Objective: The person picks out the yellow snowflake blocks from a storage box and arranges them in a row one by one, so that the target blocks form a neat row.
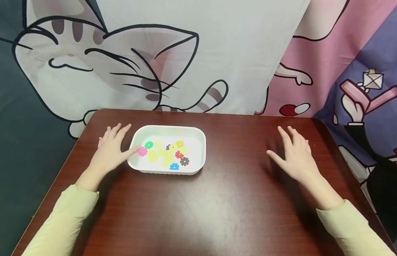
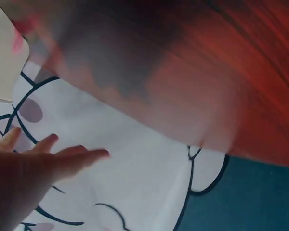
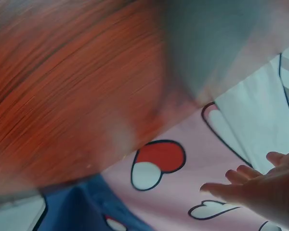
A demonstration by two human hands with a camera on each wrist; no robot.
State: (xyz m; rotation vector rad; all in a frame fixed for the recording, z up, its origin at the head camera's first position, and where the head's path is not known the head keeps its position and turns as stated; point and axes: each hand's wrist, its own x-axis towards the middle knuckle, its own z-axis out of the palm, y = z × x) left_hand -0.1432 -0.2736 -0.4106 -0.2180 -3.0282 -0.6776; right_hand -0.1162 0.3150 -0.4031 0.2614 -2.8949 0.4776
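Note:
A white plastic tray (image 1: 198, 165) sits on the left half of the table, holding several small flower-shaped pieces. Among them are a pink piece (image 1: 142, 151), a green piece (image 1: 149, 144), a blue piece (image 1: 174, 166), a dark grey piece (image 1: 184, 161) and several yellow ones. My left hand (image 1: 110, 151) is at the tray's left side, fingers spread, its thumb tip over the rim by the pink piece; whether it touches is unclear. Well to the right, my right hand (image 1: 295, 158) hovers above the table with fingers extended and holds nothing. Both wrist views show the hands with fingers straight.
The brown wooden table (image 1: 217, 213) has rounded far corners. Behind it hangs a cloth (image 1: 243, 53) printed with a cartoon cat, with pink and blue parts at the right. A dark green surface (image 1: 25, 160) lies beyond the table's left edge.

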